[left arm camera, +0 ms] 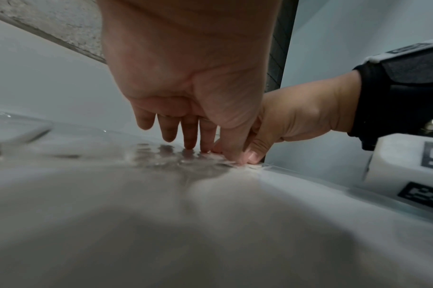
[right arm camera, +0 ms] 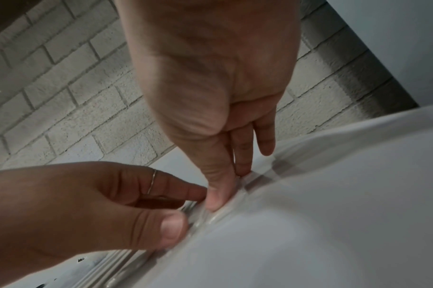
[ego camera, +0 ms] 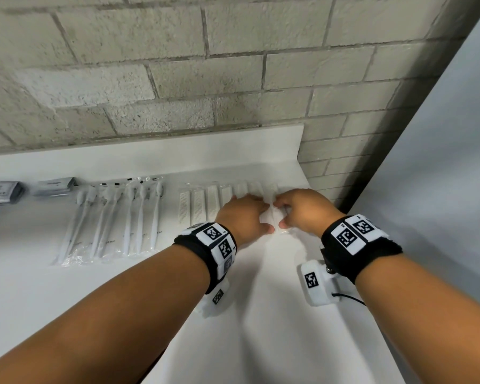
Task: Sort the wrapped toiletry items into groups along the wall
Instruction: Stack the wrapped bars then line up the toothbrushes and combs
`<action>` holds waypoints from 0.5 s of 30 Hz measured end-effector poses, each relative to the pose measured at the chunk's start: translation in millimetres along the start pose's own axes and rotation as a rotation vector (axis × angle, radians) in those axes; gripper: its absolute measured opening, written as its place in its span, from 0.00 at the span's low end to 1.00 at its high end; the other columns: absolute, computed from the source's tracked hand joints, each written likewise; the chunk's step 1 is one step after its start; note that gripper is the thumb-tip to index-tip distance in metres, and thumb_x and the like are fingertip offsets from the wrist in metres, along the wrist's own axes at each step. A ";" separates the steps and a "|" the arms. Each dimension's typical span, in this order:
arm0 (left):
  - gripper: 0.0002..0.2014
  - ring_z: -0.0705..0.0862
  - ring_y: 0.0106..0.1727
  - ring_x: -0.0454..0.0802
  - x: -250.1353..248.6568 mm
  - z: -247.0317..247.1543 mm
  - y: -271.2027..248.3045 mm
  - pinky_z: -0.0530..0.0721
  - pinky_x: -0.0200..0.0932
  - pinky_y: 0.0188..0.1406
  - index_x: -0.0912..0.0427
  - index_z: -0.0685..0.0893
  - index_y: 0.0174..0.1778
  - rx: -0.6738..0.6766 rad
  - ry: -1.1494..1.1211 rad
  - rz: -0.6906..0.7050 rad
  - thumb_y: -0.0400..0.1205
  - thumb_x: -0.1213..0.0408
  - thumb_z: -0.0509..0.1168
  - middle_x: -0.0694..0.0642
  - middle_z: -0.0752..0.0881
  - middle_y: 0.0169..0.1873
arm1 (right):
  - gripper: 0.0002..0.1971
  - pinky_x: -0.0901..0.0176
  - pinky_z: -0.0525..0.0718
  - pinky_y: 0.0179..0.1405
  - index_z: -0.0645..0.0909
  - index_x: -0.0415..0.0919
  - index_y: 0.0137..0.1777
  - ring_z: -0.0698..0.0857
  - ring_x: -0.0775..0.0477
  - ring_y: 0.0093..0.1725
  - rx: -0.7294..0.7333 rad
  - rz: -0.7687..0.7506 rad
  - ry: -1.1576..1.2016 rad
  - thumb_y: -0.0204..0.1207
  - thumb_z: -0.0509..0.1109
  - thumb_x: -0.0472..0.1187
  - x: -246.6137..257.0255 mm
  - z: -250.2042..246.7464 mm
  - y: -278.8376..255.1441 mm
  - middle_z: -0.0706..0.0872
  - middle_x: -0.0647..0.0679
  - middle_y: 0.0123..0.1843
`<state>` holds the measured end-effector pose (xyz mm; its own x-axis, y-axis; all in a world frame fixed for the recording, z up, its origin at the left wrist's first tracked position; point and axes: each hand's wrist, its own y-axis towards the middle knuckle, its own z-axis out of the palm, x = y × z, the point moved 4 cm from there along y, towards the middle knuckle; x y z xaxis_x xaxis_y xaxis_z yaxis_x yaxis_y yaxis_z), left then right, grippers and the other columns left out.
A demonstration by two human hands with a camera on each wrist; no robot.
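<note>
A row of white wrapped combs [ego camera: 198, 205] lies along the wall on the white counter [ego camera: 261, 300]. Both hands meet at its right end over one wrapped comb [ego camera: 273, 217], which lies flat on the counter. My left hand [ego camera: 265, 217] arches over it and pinches the clear wrapper's left edge between thumb and index finger [right arm camera: 185, 192]. My right hand [ego camera: 281, 214] presses the comb [right arm camera: 257, 180] down with its straight thumb [right arm camera: 218, 200] and fingertips. My left hand covers several neighbouring combs.
Several wrapped toothbrushes [ego camera: 117, 217] lie in a group left of the combs, and two grey boxes [ego camera: 54, 185] sit farther left. The brick wall [ego camera: 205, 65] backs the counter. The counter ends just right of the hands beside a grey panel [ego camera: 441, 162].
</note>
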<state>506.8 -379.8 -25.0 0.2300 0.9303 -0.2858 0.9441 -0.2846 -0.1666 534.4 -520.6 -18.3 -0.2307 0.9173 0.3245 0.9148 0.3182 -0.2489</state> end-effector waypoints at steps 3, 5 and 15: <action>0.31 0.63 0.81 0.45 0.4 0.5 0.2 0.58 0.50 0.81 0.47 0.71 0.78 0.016 -0.020 -0.002 0.78 0.45 0.66 0.48 0.67 0.80 | 0.30 0.54 0.73 0.72 0.80 0.47 0.71 0.77 0.48 0.73 0.011 0.008 0.026 0.67 0.80 0.41 -3.1 0.7 0.4 0.76 0.53 0.77; 0.31 0.62 0.81 0.45 1.3 2.2 0.2 0.57 0.50 0.82 0.48 0.71 0.78 0.031 -0.031 -0.004 0.78 0.45 0.66 0.48 0.67 0.80 | 0.29 0.54 0.74 0.73 0.81 0.46 0.70 0.77 0.48 0.73 0.020 0.008 0.023 0.67 0.80 0.41 -2.8 1.5 1.7 0.76 0.53 0.77; 0.26 0.66 0.78 0.54 26.5 -23.0 -9.8 0.53 0.55 0.81 0.50 0.75 0.74 0.138 0.207 -0.046 0.80 0.49 0.64 0.51 0.73 0.76 | 0.25 0.56 0.72 0.73 0.80 0.51 0.71 0.75 0.51 0.74 0.018 -0.084 -0.089 0.72 0.74 0.49 25.8 3.7 6.9 0.73 0.60 0.79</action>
<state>509.0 -347.1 -9.2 0.2446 0.9664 -0.0785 0.9165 -0.2569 -0.3066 533.5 -493.8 -15.1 -0.3356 0.9047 0.2625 0.8850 0.3982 -0.2411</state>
